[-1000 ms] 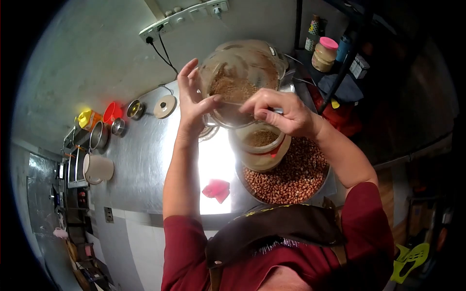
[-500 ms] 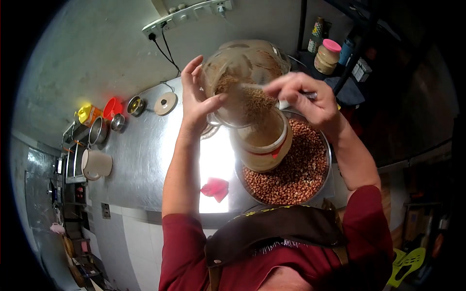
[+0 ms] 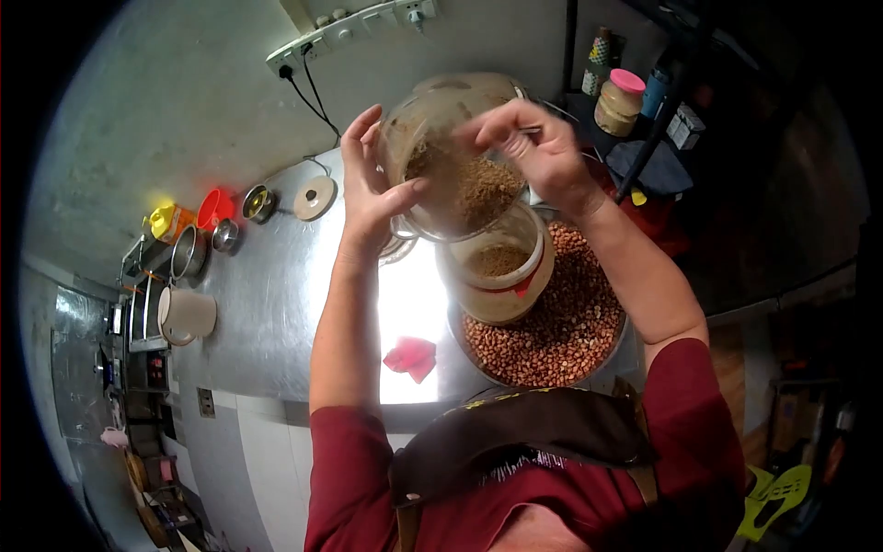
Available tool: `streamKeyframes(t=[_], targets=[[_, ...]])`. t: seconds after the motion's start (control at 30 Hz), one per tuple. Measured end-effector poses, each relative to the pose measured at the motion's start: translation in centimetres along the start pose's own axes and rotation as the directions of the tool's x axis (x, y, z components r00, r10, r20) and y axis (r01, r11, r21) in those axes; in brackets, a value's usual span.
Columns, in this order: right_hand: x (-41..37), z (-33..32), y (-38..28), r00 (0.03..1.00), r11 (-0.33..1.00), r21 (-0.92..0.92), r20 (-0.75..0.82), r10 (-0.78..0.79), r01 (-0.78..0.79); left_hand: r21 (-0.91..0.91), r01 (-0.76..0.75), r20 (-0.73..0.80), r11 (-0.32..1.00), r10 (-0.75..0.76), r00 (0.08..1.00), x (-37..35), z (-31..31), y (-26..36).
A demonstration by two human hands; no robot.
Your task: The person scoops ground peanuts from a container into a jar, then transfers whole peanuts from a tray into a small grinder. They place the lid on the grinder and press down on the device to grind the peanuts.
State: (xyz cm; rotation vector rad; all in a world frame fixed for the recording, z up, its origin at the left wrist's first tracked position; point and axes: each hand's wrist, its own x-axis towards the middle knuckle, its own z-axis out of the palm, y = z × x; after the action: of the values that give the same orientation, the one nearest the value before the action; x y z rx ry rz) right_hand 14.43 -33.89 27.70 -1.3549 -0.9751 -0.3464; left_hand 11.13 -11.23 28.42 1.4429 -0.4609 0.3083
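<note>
Okay, clear bowl (image 3: 441, 101) with brown powder (image 3: 487, 189) is held up over the jar (image 3: 492, 299), tipped, low rim right above jar mouth; its axis slopes down from the wall side to the jar. Left hand (image 3: 371, 184) is half open, fingers and thumb clamped on the bowl's left edge. Right hand (image 3: 538, 152) is curled at the bowl's right side, blurred; can't tell what it grips. Jar is roughly upright, mouth up, powder inside, near the left edge of the round tray (image 3: 457, 342) of nuts (image 3: 561, 345). Pink cloth (image 3: 411, 357) sits left of the tray, near the counter's front edge. Wide stretch of steel counter (image 3: 267, 304) runs from cloth to white pitcher (image 3: 187, 316). Knobbed lid (image 3: 315, 198) lies farther back, left of the bowl.
</note>
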Motion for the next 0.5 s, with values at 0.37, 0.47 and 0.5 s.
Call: streamKeyframes(t=[0.37, 0.47, 0.5], targets=[[-2.3, -0.9, -4.8, 0.934, 0.980, -0.190, 0.336, 0.118, -0.056, -0.040, -0.038, 0.022, 0.998, 0.039, 0.999, 0.0, 0.1, -0.6], [-2.9, -1.9, -5.9, 0.910, 0.973, -0.219, 0.384, 0.155, -0.073, -0.034, -0.026, 0.018, 0.999, 0.027, 0.999, -0.2, 0.6, 0.1], [-3.1, -2.2, -6.3, 0.903, 0.968, -0.235, 0.393, 0.177, -0.087, -0.031, -0.022, 0.020, 0.999, 0.023, 1.000, -0.3, 0.7, 0.3]])
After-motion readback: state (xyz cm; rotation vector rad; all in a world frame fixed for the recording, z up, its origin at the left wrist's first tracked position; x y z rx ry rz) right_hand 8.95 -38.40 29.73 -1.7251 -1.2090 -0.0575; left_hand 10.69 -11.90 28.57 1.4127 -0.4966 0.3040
